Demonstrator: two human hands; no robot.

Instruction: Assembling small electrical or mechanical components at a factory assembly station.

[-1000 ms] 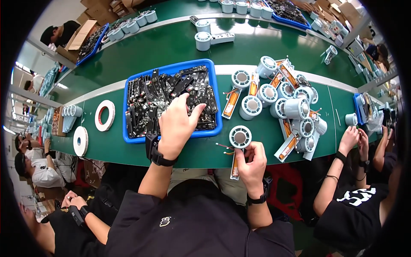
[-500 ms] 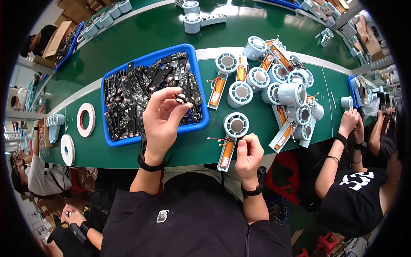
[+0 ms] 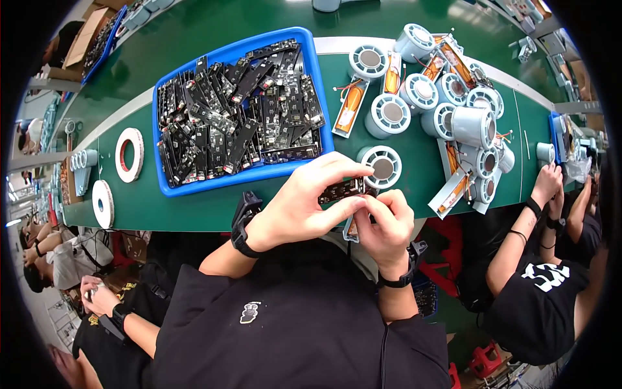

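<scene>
White tape rolls (image 3: 137,159) lie at nine o'clock on a worker's green table (image 3: 188,211). Toward ten o'clock, a blue tray (image 3: 243,179) is heaped with narrow black boards (image 3: 243,146). At centre, the worker's left hand (image 3: 304,201) holds a circuit board (image 3: 341,190), thumb and forefinger parted only by its width; the board is a slim, dark strip dotted with small pale and silvery parts. At six o'clock from it, a sliver of pale casing (image 3: 350,230) shows, largely hidden beneath the hands. At two o'clock from the board sits a round light-blue head (image 3: 381,168), its slotted ring circling a matte grey disc. The right hand (image 3: 387,233) is at five o'clock, fingers curled toward the thumb near the board's end; whether they pinch anything cannot be told. Similar units (image 3: 473,126), some showing orange packs and thin wires, pile up at two o'clock. At three o'clock, a co-worker's hands (image 3: 551,185) meet beside another light-blue piece (image 3: 545,152).
</scene>
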